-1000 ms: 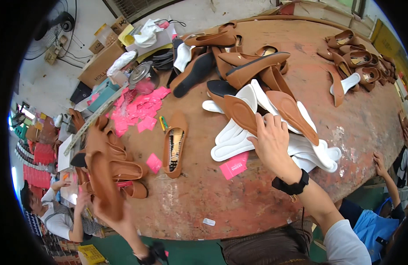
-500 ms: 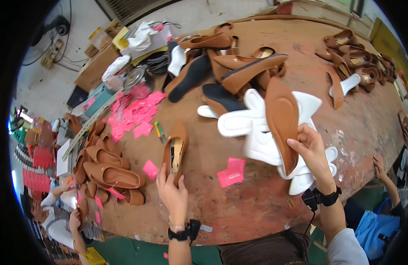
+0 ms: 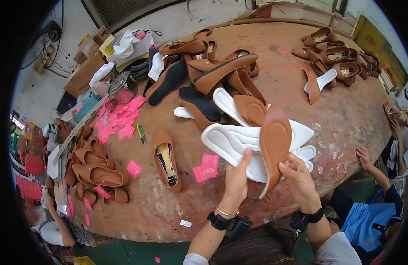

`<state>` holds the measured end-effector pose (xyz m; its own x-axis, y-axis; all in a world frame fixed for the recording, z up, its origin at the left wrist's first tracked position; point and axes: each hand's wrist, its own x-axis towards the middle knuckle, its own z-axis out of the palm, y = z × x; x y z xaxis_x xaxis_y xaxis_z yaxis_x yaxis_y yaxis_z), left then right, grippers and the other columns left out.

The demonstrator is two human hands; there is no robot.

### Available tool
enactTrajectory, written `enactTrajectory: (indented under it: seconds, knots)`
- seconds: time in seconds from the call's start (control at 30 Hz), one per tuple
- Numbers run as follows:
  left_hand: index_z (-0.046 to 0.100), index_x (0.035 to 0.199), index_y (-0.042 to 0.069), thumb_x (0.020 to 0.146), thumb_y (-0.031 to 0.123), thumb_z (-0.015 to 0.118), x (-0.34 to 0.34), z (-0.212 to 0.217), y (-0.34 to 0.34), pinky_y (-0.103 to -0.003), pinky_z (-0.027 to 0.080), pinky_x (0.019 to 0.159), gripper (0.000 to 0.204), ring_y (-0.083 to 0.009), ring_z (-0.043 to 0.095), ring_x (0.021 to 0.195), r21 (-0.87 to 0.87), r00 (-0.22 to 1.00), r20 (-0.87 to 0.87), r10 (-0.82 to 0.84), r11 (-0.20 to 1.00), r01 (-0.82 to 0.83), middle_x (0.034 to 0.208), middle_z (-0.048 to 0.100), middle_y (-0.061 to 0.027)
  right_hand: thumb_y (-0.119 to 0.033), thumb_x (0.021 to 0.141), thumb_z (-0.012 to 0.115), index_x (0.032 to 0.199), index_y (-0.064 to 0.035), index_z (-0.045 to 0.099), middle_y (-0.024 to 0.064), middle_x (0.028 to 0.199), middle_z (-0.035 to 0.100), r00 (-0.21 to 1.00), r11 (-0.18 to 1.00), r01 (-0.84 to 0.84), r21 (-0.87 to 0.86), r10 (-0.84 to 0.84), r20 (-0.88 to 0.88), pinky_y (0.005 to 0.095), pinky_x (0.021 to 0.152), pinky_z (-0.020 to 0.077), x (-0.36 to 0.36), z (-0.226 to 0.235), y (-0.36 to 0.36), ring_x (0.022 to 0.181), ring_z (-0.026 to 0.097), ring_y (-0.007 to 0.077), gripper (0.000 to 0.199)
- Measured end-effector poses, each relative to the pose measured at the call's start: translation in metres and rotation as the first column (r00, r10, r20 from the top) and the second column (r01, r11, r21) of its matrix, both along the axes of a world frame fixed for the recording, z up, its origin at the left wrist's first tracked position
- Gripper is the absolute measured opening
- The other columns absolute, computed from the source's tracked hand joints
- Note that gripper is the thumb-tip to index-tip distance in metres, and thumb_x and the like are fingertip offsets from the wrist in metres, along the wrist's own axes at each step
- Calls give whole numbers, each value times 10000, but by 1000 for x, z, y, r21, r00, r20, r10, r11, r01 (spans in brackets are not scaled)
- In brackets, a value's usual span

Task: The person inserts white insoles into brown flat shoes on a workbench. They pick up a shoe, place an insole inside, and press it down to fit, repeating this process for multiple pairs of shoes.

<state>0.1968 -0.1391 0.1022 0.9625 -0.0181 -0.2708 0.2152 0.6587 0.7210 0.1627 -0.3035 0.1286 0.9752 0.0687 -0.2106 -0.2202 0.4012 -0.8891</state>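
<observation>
My right hand (image 3: pixel 299 179) is closed on a brown insole (image 3: pixel 275 137), thumb on its face near the lower end. The insole stands tilted over a loose pile of white insoles (image 3: pixel 296 134). Just left of it, my left hand (image 3: pixel 237 179) pinches the edge of a white insole (image 3: pixel 219 137), thumb on top and the other fingers mostly hidden. Behind them lies another brown insole (image 3: pixel 251 109). To the left, a brown pointed flat shoe (image 3: pixel 166 164) rests upright on the worn table (image 3: pixel 142 212), apart from both hands.
Brown shoes are heaped at the back (image 3: pixel 221 73), far right (image 3: pixel 338 55) and left (image 3: pixel 96 170). Pink cards (image 3: pixel 120 117) lie scattered near a yellow-green cutter (image 3: pixel 141 134) and a lidded jar (image 3: pixel 121 86). People sit at both sides; one person's hand (image 3: pixel 365 157) rests on the right edge.
My left hand has let go of the shoe and moved right to the white insoles, taking hold of one. My right hand keeps the brown insole, now closer to the left hand.
</observation>
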Motion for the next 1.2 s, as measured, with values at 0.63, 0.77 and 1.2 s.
enactTrajectory:
  seconds: [0.63, 0.77, 1.2]
  knots:
    - [571, 1341, 42, 790, 338, 817, 9, 8, 96, -470, 415, 1052, 672, -414, 509, 1265, 723, 835, 544, 81, -549, -418, 1325, 574, -253, -125, 1041, 462, 1539, -109, 362, 122, 1525, 461, 833, 754, -188, 630, -217, 509, 443, 1027, 449, -60, 17, -134, 1300, 553, 292, 508]
    - [692, 1126, 56, 822, 281, 776, -50, -47, 170, -439, 467, 960, 388, -340, 556, 1182, 824, 903, 355, 243, -538, -180, 1332, 596, -145, -240, 1025, 526, 1279, -88, 545, 67, 1099, 593, 969, 893, -27, 450, -88, 232, 325, 784, 478, -66, -38, -135, 941, 583, 160, 297]
    - [755, 932, 60, 679, 5, 809, -192, -7, 196, -439, 505, 994, 265, -389, 553, 1263, 969, 897, 132, -422, -133, -206, 1408, 547, -175, -431, 969, 520, 1466, 39, 428, 204, 1360, 570, 754, 688, -126, -714, 534, 381, 374, 886, 469, -21, 23, 20, 1000, 592, 274, 690]
